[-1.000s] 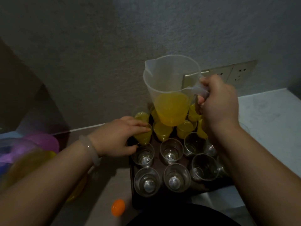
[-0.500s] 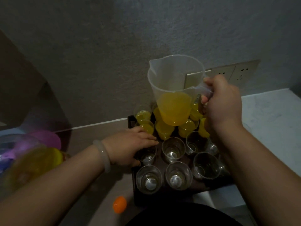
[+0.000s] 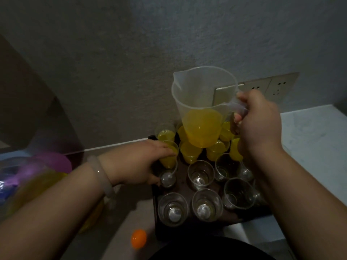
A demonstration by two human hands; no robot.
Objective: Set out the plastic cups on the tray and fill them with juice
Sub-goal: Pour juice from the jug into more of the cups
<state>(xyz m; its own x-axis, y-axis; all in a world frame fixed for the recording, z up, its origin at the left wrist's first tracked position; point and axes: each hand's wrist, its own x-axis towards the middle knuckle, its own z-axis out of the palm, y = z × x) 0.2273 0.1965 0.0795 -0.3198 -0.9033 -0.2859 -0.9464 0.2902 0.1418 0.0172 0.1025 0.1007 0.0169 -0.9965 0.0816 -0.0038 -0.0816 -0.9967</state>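
A dark tray (image 3: 155,218) stands against the wall. Its back rows hold several clear plastic cups filled with orange juice (image 3: 189,152). The rows nearer me hold several empty cups (image 3: 201,174). My right hand (image 3: 259,121) grips the handle of a clear plastic jug (image 3: 202,94), held upright above the filled cups, with juice in its lower third. My left hand (image 3: 139,164) wraps an empty cup (image 3: 168,178) at the left end of the middle row, its fingertips reaching over a filled cup (image 3: 169,158) behind it. My right forearm hides the tray's right side.
An orange egg-shaped object (image 3: 138,238) lies on the counter left of the tray. Blurred purple and yellow plastic items (image 3: 52,164) sit at far left. Wall sockets (image 3: 277,87) are behind the jug. A white countertop (image 3: 309,143) extends right.
My left hand has come back from the filled cup at the left to the empty cup in the row nearer me. The jug has stayed upright above the filled cups.
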